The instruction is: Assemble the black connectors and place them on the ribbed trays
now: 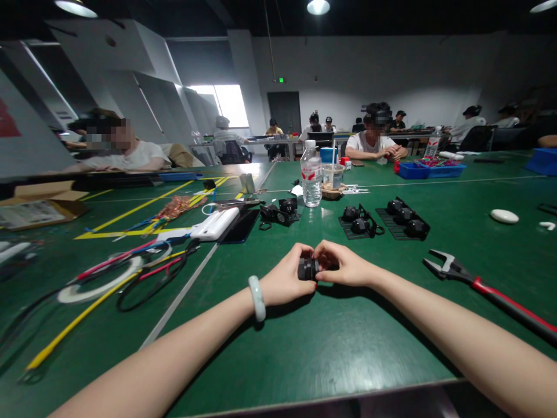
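The left hand (289,276) and right hand (343,265), both half-curled, grip one black part (307,269). The bottle (311,180) stands at twelve o'clock, the tool (478,284) at three.

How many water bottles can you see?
2. One bottle stands beside the drink cup; the other bottle is farther off, by the blue trays. More may be hidden in the background.

The bottle (311,181) stands left of the cup (333,176), seemingly behind the hands, the pliers (474,281) to their right.
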### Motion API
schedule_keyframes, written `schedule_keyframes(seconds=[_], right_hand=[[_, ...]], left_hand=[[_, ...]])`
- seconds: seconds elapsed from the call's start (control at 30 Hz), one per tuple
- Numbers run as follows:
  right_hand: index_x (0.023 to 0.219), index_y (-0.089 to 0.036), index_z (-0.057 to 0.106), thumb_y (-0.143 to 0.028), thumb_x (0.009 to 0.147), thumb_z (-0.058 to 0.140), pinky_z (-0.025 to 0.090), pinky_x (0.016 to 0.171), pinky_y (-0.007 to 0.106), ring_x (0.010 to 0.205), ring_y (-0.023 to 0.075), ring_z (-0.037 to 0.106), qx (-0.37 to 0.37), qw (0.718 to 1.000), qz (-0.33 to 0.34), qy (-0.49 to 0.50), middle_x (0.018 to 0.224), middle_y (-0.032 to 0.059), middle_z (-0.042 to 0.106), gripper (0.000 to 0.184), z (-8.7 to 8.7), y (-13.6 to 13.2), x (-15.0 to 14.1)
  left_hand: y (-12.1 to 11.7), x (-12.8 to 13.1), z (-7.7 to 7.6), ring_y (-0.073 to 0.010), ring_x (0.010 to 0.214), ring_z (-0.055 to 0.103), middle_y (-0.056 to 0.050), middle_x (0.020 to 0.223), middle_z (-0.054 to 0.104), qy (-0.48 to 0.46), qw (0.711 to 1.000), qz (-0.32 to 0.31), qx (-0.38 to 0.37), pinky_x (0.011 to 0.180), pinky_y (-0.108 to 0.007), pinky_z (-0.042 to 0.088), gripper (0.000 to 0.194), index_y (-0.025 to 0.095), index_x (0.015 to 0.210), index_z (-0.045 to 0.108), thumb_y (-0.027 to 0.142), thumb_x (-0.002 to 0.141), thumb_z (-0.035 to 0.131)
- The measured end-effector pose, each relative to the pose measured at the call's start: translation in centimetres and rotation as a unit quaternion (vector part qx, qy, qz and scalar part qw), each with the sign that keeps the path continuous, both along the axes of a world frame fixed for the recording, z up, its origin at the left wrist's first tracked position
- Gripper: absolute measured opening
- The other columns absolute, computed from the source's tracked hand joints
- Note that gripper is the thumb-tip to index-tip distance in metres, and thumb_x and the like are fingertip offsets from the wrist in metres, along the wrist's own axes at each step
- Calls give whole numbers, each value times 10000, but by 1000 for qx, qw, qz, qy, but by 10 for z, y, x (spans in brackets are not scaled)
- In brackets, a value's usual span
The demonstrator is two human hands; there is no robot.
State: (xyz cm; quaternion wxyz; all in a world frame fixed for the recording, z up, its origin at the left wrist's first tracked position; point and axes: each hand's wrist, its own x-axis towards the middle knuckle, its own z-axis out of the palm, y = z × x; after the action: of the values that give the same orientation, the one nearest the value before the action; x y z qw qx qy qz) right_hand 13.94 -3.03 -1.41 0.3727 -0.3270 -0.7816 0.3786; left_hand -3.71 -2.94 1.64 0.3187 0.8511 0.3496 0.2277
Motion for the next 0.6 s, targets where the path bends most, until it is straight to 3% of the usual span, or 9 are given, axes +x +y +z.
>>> schedule_keyframes(seconds=[0.6], right_hand=[[837,-163,434,-210,643,596,348,543,193,579,68,403,-33,999,17,30,692,-34,451,257,-2,2,-1]], left_hand=[[-2,1,-1,-151,840,467,-17,923,466,4,1000,2,1,754,-293,400,461,160,1002,364,133,576,538]])
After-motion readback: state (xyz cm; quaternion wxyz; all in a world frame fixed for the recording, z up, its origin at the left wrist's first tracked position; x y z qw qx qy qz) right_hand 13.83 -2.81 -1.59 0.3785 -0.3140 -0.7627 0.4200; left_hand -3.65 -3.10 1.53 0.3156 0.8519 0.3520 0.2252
